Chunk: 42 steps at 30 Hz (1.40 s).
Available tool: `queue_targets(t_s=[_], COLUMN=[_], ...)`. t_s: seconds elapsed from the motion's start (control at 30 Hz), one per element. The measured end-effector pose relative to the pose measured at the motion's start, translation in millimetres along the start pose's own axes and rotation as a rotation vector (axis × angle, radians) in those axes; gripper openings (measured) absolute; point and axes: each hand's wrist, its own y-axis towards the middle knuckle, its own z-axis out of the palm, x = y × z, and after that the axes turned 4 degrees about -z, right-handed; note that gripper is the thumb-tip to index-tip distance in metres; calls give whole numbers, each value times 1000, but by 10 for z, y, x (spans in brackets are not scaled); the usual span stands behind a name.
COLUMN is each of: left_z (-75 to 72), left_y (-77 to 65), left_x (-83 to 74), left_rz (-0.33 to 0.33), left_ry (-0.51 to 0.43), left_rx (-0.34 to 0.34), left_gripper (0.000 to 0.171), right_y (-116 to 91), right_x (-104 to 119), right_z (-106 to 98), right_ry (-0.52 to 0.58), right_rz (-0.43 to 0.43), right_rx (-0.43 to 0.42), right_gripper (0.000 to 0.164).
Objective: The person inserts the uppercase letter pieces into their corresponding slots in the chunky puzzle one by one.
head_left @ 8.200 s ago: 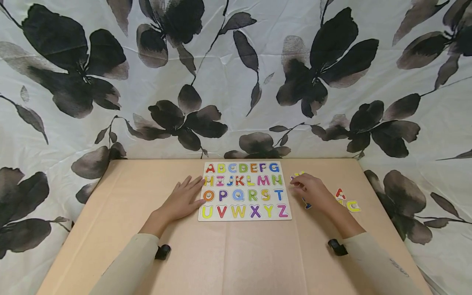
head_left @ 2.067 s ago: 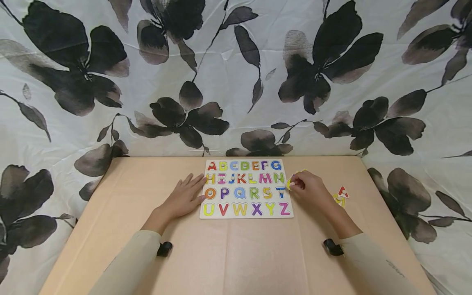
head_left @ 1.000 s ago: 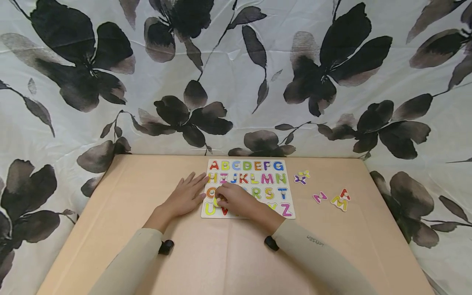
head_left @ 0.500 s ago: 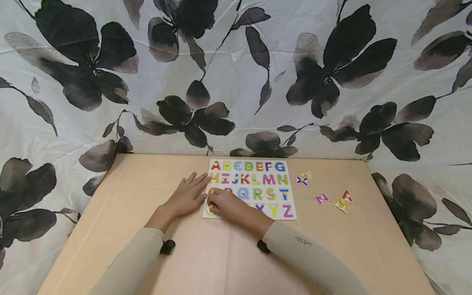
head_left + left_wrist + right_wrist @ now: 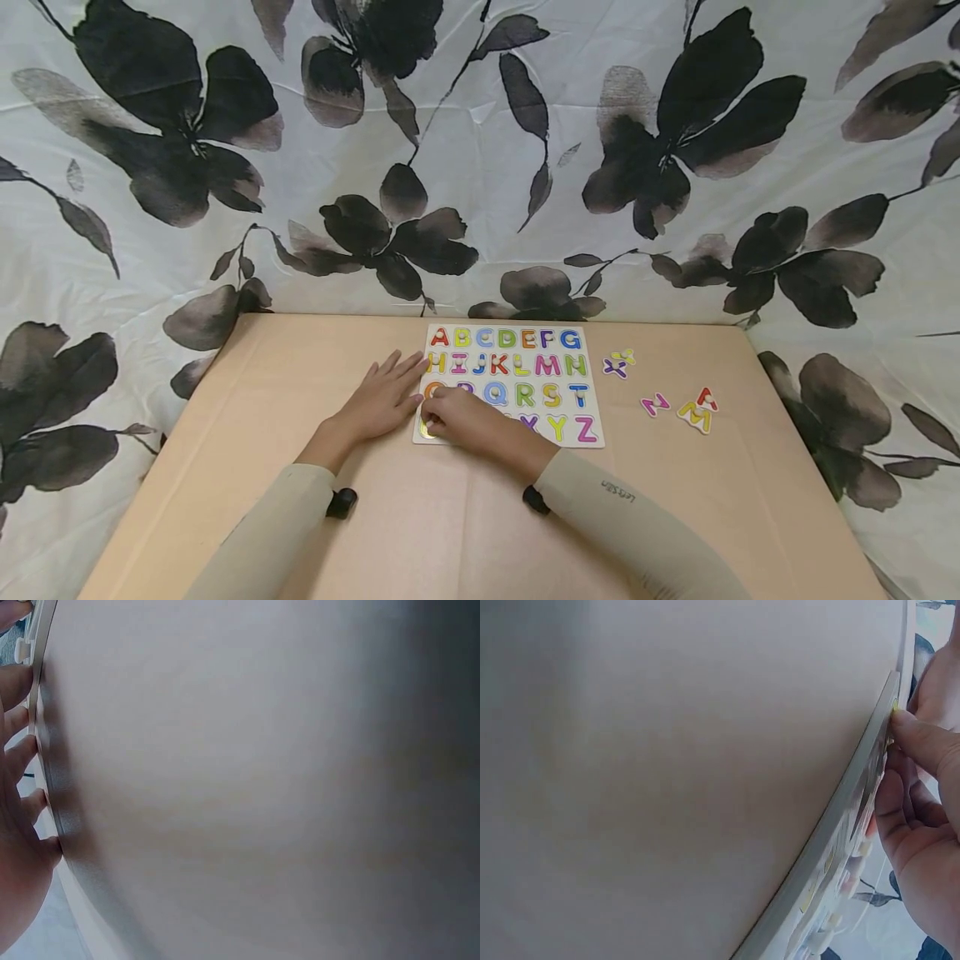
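Observation:
A white alphabet puzzle board (image 5: 487, 439) lies on the table in the head view, with knobbed letter pieces in its upper rows. My right hand (image 5: 468, 421) is over the board's lower left corner, its fingers curled around a yellow letter U piece (image 5: 895, 705) at the U spot. Most of that piece is hidden by the fingers; only a yellow bit shows by the thumb tip in the right wrist view. My left hand (image 5: 381, 396) rests flat with spread fingers, touching the board's left edge.
Right of the board lie a purple X piece (image 5: 615, 368), a yellow Y piece (image 5: 627, 357) and a pink Z piece (image 5: 655, 405). Farther right are a red V piece (image 5: 706, 399) and a yellow W piece (image 5: 695, 417). Floral cloth (image 5: 525, 150) hangs behind the table.
The T piece went into the board earlier. My right hand then picked up the yellow U piece and carried it left to the U spot, staying there over the last half second.

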Motion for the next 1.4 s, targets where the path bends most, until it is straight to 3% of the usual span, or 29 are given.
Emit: queue_targets(t_s=[0.67, 1.13, 1.4], left_z=[15, 8, -26], left_y=[-6, -16, -18], left_x=[-1, -17, -42], left_rz=[-4, -7, -10], left_ry=[-1, -5, -7], left_rx=[1, -1, -5], left_gripper=[62, 63, 63], right_y=[-27, -27, -73], right_x=[46, 4, -67], right_z=[-6, -13, -9], right_ry=[-97, -12, 117], right_rz=[-7, -11, 85], right_rx=[-17, 22, 24], right_gripper=[8, 8, 16])
